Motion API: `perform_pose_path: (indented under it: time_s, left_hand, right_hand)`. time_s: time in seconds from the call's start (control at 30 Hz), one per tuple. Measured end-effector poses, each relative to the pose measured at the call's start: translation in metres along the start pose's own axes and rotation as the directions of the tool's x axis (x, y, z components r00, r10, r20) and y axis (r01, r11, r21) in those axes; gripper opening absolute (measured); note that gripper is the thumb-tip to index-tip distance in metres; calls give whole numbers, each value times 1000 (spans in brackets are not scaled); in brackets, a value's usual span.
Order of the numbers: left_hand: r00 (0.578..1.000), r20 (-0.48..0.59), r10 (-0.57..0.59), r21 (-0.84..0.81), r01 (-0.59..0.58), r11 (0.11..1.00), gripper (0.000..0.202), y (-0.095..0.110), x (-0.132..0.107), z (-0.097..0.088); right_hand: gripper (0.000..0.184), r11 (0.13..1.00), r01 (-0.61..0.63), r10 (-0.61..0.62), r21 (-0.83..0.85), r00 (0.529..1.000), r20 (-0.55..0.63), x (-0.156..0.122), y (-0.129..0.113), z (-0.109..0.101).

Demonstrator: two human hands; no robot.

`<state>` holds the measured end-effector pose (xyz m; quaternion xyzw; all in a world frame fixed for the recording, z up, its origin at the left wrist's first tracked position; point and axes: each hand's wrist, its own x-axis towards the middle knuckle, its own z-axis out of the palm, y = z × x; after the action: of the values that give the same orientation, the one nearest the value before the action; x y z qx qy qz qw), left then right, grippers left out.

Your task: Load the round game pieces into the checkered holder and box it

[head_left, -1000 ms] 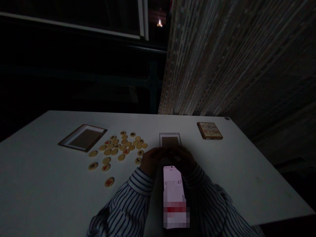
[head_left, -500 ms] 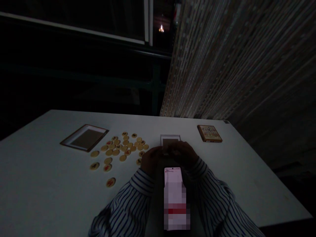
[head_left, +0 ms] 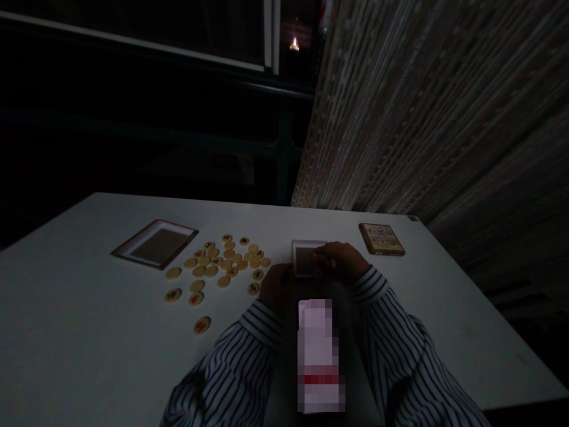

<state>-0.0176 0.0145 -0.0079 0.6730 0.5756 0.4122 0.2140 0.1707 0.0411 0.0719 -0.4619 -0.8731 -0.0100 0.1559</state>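
Note:
A small open box [head_left: 309, 243] with a pale rim and brown bottom is in front of me. My left hand [head_left: 275, 286] is curled against its left front corner and seems to grip that edge. Over the right side of the box, my right hand [head_left: 344, 261] has its fingers bent together. A pale spot shows by them, too dark to name. Left of the box lie several round xiangqi pieces [head_left: 211, 271], some marked red or black and some blank. A lit phone [head_left: 317, 350], partly pixelated, lies between my forearms.
On the white table [head_left: 106, 356], a shallow open box part [head_left: 162, 246] rests at the far left. A closed box with printed characters [head_left: 382, 239] lies at the far right. A string curtain [head_left: 377, 118] hangs behind the table's right half.
My right hand has shifted right, away from my left hand, uncovering more of the small box's inside. My left hand stays at the box. The pieces have not moved on the table.

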Motion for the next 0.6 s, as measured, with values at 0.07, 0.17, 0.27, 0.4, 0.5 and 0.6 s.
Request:
perform_pose_path:
  time_s: [0.07,0.17,0.27,0.4,0.5,0.6]
  left_hand:
    - [1000,-3,9,7,-9,1000,23,-1,0,1]
    - [1000,17,2,28,-2,1000,23,-2,1,2]
    - [998,56,-9,47,7,999,24,-2,1,2]
    - [996,91,-12,37,9,999,25,-1,1,2]
    - [994,106,-7,35,3,999,24,-2,0,2]
    - [996,89,-12,34,9,999,25,-3,-2,3]
  right_hand:
    - [20,999,-40,41,-19,997,68,4,0,-4]
    - [22,995,-76,87,-67,979,187,10,-4,-11]
    - [26,989,-90,119,-118,955,270,15,-7,-15]
    - [28,986,-81,129,-148,928,350,20,-10,-9]
    - [26,986,-44,110,-163,902,419,23,-11,-2]
    - [26,985,-18,98,-170,875,475,27,-14,2]
